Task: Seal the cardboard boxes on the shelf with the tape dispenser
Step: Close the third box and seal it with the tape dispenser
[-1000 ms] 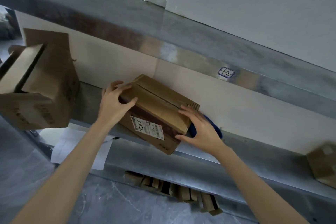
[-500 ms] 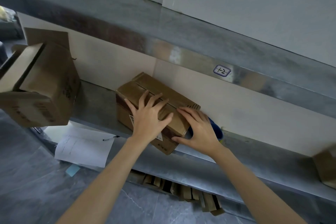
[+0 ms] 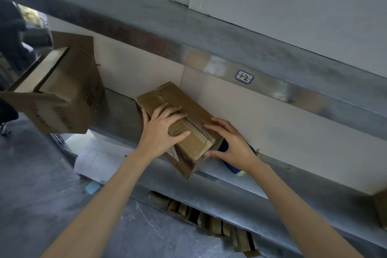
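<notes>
White paper sheet (image 3: 98,161), blue note (image 3: 92,187) just beside; cardboard scraps (image 3: 205,220); grey floor (image 3: 41,195).

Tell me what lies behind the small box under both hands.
Behind the small box, a blue object shows on the shelf. The right hand and the box cover most of it, so whether it is the tape dispenser cannot be told.
</notes>
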### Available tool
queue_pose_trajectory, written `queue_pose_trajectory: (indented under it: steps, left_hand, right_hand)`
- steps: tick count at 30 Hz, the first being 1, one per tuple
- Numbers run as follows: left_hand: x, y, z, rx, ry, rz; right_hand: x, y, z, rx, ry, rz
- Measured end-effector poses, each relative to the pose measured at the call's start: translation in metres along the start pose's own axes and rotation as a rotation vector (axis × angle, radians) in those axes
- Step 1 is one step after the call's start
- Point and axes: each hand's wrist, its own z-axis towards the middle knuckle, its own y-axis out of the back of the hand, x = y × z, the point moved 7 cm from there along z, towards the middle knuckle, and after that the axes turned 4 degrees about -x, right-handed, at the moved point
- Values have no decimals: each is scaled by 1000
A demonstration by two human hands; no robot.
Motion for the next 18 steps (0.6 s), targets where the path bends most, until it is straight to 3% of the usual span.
queue_pose_trajectory:
  steps: [9,18]
  left_hand:
    - [-28,-3,-41,-163,211,-172]
    - [-55,-4,-64,-206,217,-91]
  right_hand:
    - [0,-2,-6,-25,50,17]
    - [-42,17,-46,-60,-25,-7]
